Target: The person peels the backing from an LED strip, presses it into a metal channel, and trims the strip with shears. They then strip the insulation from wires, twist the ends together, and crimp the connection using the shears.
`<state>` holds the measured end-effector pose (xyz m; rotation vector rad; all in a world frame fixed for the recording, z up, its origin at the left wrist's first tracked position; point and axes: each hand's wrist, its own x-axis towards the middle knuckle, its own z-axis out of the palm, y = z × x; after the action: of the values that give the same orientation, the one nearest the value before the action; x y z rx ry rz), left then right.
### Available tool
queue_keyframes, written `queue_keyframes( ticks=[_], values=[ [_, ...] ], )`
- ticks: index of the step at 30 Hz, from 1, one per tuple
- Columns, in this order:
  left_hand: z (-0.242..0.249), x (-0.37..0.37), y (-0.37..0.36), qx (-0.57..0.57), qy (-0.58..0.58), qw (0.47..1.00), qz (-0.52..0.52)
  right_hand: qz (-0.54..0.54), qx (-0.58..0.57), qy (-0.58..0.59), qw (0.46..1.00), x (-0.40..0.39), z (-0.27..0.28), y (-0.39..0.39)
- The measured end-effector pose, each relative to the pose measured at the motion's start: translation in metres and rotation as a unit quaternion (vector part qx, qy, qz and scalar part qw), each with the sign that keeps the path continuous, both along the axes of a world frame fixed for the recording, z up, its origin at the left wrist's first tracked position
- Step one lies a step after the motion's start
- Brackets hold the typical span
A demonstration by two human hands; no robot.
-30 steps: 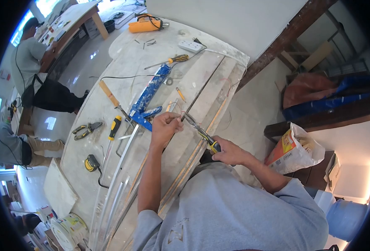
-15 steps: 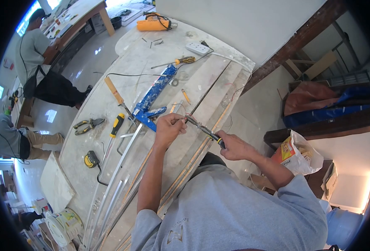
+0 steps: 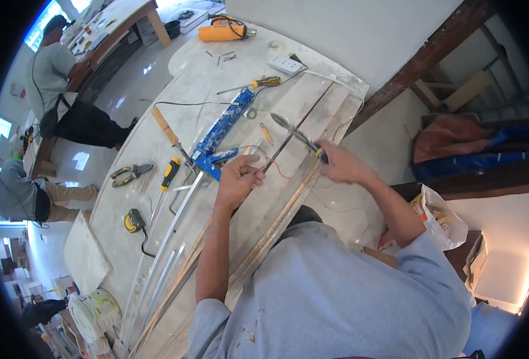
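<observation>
My left hand is over the middle of the bench, thumb and fingers pinched on a thin red wire whose loose end curls out to the right. In my right hand is a pair of snips with grey metal jaws and a black-and-yellow handle, blurred by motion. The jaws point up and left, apart from the wire. A blue caulking gun, spattered with white, lies just beyond my left hand. Close by rests a small yellow-orange cutter-like piece.
On the bench lie pliers, screwdrivers, a tape measure, metal strips, a power strip and an orange heat gun. Two people work at the left. A white bag stands at right.
My right hand has lifted the snips up and away from the left fingers. My left hand has shifted slightly left, still pinching the wire; the view has moved slightly.
</observation>
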<state>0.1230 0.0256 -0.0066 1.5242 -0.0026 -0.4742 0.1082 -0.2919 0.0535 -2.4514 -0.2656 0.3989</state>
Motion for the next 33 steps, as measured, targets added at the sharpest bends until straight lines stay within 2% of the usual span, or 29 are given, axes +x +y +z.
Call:
queue_keyframes(
  ticks=[2,3,5,6,10,13,15,16,18,20,22,23,24,25,33],
  values=[
    [0.007,-0.004,0.001,-0.011,0.022,1.000,0.015,0.018,-0.168,-0.049,0.984,0.040,-0.004,-0.003],
    [0.014,-0.005,0.002,-0.019,0.032,0.999,0.023,0.027,-0.163,-0.052,0.985,0.053,-0.003,-0.002],
    [0.019,-0.006,0.005,-0.022,0.040,0.998,0.048,0.064,-0.253,-0.212,0.942,0.079,0.001,0.003],
    [0.018,-0.008,0.006,-0.034,0.035,0.998,0.038,0.094,-0.282,-0.201,0.933,0.098,0.000,0.002],
    [0.025,-0.012,0.006,-0.051,0.039,0.997,0.046,0.176,-0.260,-0.237,0.919,0.145,-0.010,0.004],
    [0.025,-0.010,0.001,-0.013,0.046,0.998,0.047,0.214,-0.269,-0.192,0.919,0.152,-0.013,0.008],
    [0.027,-0.008,-0.006,0.014,0.050,0.997,0.051,0.182,-0.294,-0.306,0.887,0.137,-0.015,0.009],
    [0.032,-0.007,-0.010,0.059,0.042,0.996,0.042,0.178,-0.259,-0.347,0.883,0.127,-0.014,0.012],
    [0.036,-0.003,-0.016,0.107,0.035,0.993,0.044,0.204,-0.085,-0.328,0.918,0.107,-0.022,0.024],
    [0.033,0.001,-0.019,0.158,0.068,0.984,0.047,0.241,0.087,-0.218,0.942,0.082,-0.049,0.039],
    [0.034,0.003,-0.023,0.160,0.070,0.982,0.065,0.182,0.177,0.039,0.967,0.067,-0.032,0.065],
    [0.034,0.003,-0.025,0.159,0.071,0.982,0.077,0.181,0.182,0.042,0.966,0.064,-0.036,0.073],
    [0.034,0.003,-0.027,0.165,0.073,0.981,0.075,0.111,0.255,0.155,0.948,0.061,-0.042,0.080],
    [0.034,0.003,-0.028,0.156,0.081,0.981,0.084,0.039,0.321,0.264,0.909,0.060,-0.047,0.084],
    [0.023,0.003,-0.028,0.174,0.100,0.973,0.111,-0.003,0.420,0.283,0.862,0.051,-0.070,0.096]
  ],
)
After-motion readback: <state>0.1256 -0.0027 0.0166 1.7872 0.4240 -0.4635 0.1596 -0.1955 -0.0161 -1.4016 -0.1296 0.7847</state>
